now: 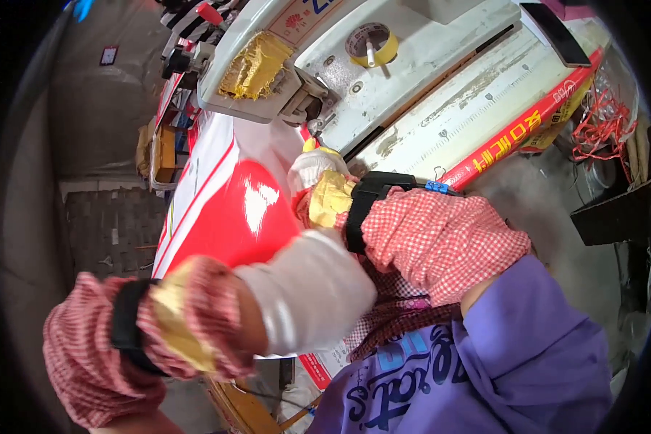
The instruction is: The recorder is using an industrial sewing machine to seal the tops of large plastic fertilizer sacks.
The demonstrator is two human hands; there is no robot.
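Observation:
A glossy red and white sheet (257,206) lies in front of a pale industrial sewing machine (264,98). My right hand (317,168), in a white glove with yellow fingertips, is bunched at the sheet's edge, close below the machine's presser area. The fingers look closed on the sheet, though part of them is hidden. My left hand (315,289), also in a white glove, is smeared by motion over the near part of the sheet. Its fingers do not show clearly. Red checked sleeve covers with black straps cover both forearms.
A yellow tape roll (371,45) lies on the machine bed with a small white stick in it. Farther right is a dark phone (555,35). Red string (604,126) hangs in a tangle at the right, above a black box (615,213).

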